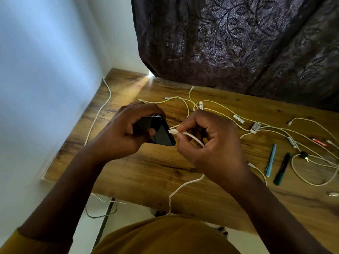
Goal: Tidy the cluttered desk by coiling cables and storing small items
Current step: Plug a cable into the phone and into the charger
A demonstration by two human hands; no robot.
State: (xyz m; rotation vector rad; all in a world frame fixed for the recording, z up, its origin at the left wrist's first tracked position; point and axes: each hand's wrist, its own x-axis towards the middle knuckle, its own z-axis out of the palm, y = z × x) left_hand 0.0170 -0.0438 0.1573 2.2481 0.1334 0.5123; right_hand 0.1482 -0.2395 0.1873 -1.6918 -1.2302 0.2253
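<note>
Two hands working a white charging cable [194,137] at the end of a black phone [161,132]

Judged as unplugging before coiling: the left hand [126,131] grips the phone above the wooden desk [146,167], thumb across its screen, while the right hand [207,142] pinches the plug at the phone's port, fingers curled round the cord that trails off the near edge. Next likely calls for a straight pull, phone held steady. Loose white cables [256,125] and pens [275,164] lie to the right
</note>
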